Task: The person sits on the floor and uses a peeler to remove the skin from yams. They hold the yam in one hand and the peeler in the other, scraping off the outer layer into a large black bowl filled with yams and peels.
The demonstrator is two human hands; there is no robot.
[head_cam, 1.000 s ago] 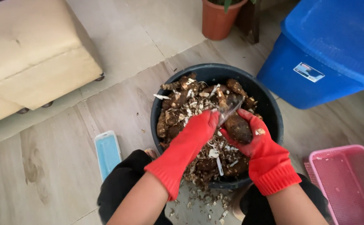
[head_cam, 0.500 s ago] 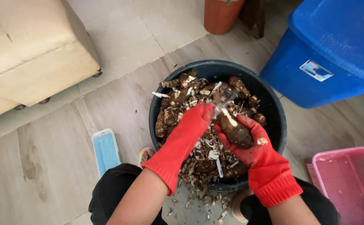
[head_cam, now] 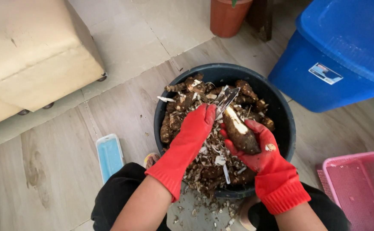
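Both my hands wear red rubber gloves over a dark round basin (head_cam: 281,112) heaped with brown roots and pale peelings. In my left hand (head_cam: 199,124) I grip a knife (head_cam: 226,99), its blade pointing up and away. A brown root (head_cam: 241,131) lies in my right hand (head_cam: 259,147), showing a strip of white flesh where the skin is cut off. The blade sits at the root's upper end.
A blue lidded storage bin (head_cam: 341,60) stands at the right, a pink basket (head_cam: 360,188) at the lower right. A beige padded stool (head_cam: 32,60) fills the upper left. A terracotta pot (head_cam: 229,17) is at the top, a light-blue flat object (head_cam: 110,155) on the wooden floor.
The knife has slid up along the root, leaving a longer white strip bare. Both hands stay over the basin and the root has turned slightly.
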